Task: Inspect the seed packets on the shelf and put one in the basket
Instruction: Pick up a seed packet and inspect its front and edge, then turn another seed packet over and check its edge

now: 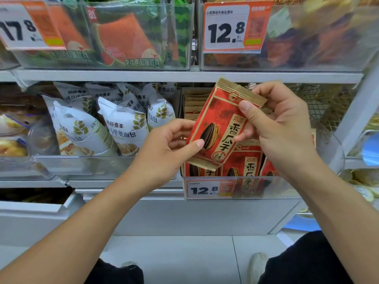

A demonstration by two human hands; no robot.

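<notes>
Left hand (170,144) pinches the lower left edge of the red seed packet (221,128); right hand (276,121) pinches its top seam at one o'clock. Packet held tilted before the shelf, above its stocked bin (242,187) at six o'clock. Judged light, crinkly, slick-faced; the flat sealed seams offer surest grip. White bread bags (114,128) at nine o'clock; no basket visible

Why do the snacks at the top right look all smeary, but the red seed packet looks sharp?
In the head view, the top-right bin is smeared by blur near the wide-angle edge; the seed packet, pinched by the left hand and right hand, sits central and crisp; shelf lines bow slightly.
</notes>
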